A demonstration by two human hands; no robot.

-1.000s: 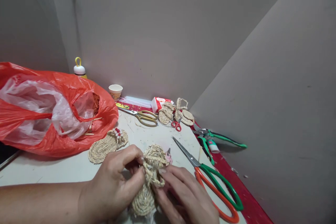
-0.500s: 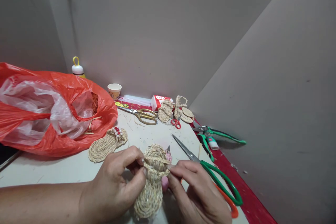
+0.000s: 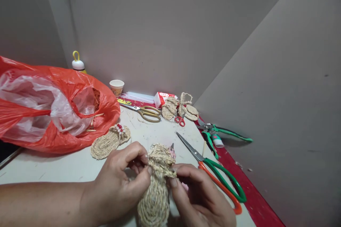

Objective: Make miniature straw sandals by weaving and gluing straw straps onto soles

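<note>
A woven straw slipper (image 3: 153, 202) lies between my hands near the front of the white table, its sole toward me and braided straps across its upper part. My left hand (image 3: 122, 181) pinches the left end of the straps between thumb and forefinger. At the right end of the straps, the thumb and fingers of my right hand (image 3: 199, 193) close on the braid. Behind the slipper's right side shows part of a pink tool (image 3: 172, 151) with a dark tip, mostly hidden. Another straw slipper (image 3: 106, 144) with red and white beads rests to the left.
A red plastic bag (image 3: 80, 142) fills the left. Green-and-orange scissors (image 3: 213, 170) lie at right, pruning shears (image 3: 226, 133) beyond them. Farther back are gold-handled scissors (image 3: 147, 112), a paper cup (image 3: 116, 88), small red scissors (image 3: 180, 120) and more straw pieces (image 3: 169, 108).
The slipper's straps have tilted, their right end now lower. My right thumb and fingers have shifted slightly at that end, and the whole view has moved a little.
</note>
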